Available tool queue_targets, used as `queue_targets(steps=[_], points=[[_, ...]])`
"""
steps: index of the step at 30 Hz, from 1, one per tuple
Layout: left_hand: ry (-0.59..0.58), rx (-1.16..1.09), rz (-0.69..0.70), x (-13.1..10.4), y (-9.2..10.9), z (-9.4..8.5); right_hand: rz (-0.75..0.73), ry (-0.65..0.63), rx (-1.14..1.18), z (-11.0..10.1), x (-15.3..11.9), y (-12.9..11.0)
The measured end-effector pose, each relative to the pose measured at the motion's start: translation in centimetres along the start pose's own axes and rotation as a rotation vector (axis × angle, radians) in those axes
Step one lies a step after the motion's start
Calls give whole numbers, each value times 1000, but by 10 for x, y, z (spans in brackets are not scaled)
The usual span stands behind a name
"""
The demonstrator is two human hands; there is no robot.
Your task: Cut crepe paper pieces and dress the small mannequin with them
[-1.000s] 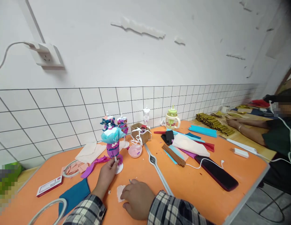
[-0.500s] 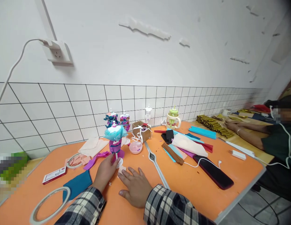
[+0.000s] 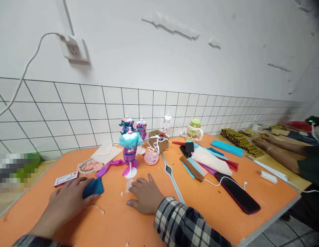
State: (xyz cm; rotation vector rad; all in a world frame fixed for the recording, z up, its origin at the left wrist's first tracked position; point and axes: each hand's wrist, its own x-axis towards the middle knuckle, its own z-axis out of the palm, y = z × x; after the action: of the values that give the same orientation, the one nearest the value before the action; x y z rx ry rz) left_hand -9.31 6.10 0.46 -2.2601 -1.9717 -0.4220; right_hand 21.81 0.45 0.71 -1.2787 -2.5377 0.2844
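My left hand point(image 3: 69, 199) is over a dark blue-teal piece of paper or cloth point(image 3: 94, 188), thumb apart from the curved fingers; much of the piece is hidden beneath it. My right hand point(image 3: 146, 197) lies flat on the orange table, fingertips at a small pale pink scrap point(image 3: 129, 185). Just beyond stands a miniature dress form point(image 3: 130, 154) on a white foot, wrapped in purple with a light blue ruffle around its top. Neither hand touches it. A purple strip point(image 3: 108, 168) lies at its left.
Behind are decorated dress forms point(image 3: 141, 127), a cardboard box point(image 3: 163, 145), a pink bowl point(image 3: 151, 158) and a green-lidded cup point(image 3: 195, 130). Coloured strips point(image 3: 191, 168) and a dark, red-edged long object point(image 3: 238, 193) lie right. A co-worker's arms point(image 3: 280, 151) rest at another table.
My left hand has left the foot of the dress form and moved left over the blue-teal piece. The tape ring seen there before no longer shows. My right hand stays by the pink scrap.
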Motion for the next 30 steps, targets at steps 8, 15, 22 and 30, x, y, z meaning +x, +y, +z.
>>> queue_targets(steps=[8, 15, 22, 30], points=[[-86, -122, 12, -19, -28, 6, -21, 46, -144, 27, 50, -15], [-76, -120, 71, -21, -5, -15, -73, 217, -83, 15, 39, -27], [54, -166, 37, -24, 3, -20, 26, 104, -109, 9, 31, -15], [-135, -131, 70, -27, 6, -6, 16, 23, -76, 8, 22, -14]])
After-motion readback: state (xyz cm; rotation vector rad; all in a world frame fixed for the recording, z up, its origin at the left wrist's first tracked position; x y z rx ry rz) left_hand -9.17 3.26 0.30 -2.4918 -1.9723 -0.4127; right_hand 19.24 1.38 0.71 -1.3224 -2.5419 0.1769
